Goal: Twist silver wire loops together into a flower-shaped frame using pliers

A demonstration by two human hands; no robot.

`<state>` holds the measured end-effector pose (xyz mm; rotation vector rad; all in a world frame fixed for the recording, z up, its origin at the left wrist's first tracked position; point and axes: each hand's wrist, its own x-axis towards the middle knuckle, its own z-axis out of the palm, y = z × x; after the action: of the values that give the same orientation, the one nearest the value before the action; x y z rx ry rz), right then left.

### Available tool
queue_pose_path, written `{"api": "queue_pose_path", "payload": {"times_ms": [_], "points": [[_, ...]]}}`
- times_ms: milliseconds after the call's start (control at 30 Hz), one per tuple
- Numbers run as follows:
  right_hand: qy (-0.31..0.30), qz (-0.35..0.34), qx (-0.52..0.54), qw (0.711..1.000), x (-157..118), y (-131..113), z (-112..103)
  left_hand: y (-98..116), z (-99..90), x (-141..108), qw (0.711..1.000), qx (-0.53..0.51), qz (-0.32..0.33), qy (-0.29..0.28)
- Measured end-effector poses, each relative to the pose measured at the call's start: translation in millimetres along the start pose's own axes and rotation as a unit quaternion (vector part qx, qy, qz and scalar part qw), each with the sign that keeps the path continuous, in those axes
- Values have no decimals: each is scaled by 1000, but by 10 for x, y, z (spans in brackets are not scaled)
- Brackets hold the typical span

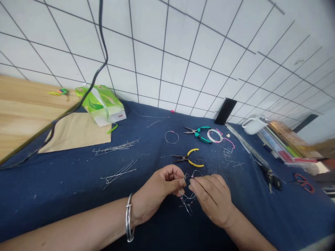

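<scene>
The left hand [161,186] pinches a tangled wire piece [187,200] between thumb and fingers, and the right hand [216,198] grips it from the other side with bent fingers; both hold it low in the middle of the view, above the near part of the table. The fingertips cover much of the wire, so which strand each one presses is hard to tell, and thin wire and small pink beads blur together between the hands. Its long axis runs roughly from the wall side towards the wearer, with a rounded loop at the far end and thin loose ends at the near one. A silver bracelet [128,218] circles the left wrist; both forearms are cut off by the frame. Just beyond the hands lie yellow-handled pliers [184,158], then a wire ring [172,143] and teal-handled pliers [198,132] touching or nearly touching a white coil [209,137]. Dark blue cloth [78,195] covers the table, with two groups of bent wires [116,147] to the left and red-handled scissors [305,183], blurred, far right. Behind stands a white tiled wall [149,59]; a black cable [101,45] crosses it, hiding part of a green packet [102,104].
</scene>
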<state>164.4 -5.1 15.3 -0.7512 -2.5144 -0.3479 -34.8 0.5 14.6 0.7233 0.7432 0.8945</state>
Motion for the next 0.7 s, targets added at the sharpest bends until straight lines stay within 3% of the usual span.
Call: {"api": "queue_pose_path", "payload": {"times_ms": [167,433,567,700], "points": [[-15,20,15,1000,-8,15,-6,-21,-12,-6,1000,7,1,-3],[-100,11,32,994,0,64,-44,-41,-21,15,998,59,24,6],[-70,25,33,997,28,49,-28,-59,-24,29,995,89,33,4],[-16,92,52,994,78,-18,16,-74,-15,25,991,125,38,-6]]}}
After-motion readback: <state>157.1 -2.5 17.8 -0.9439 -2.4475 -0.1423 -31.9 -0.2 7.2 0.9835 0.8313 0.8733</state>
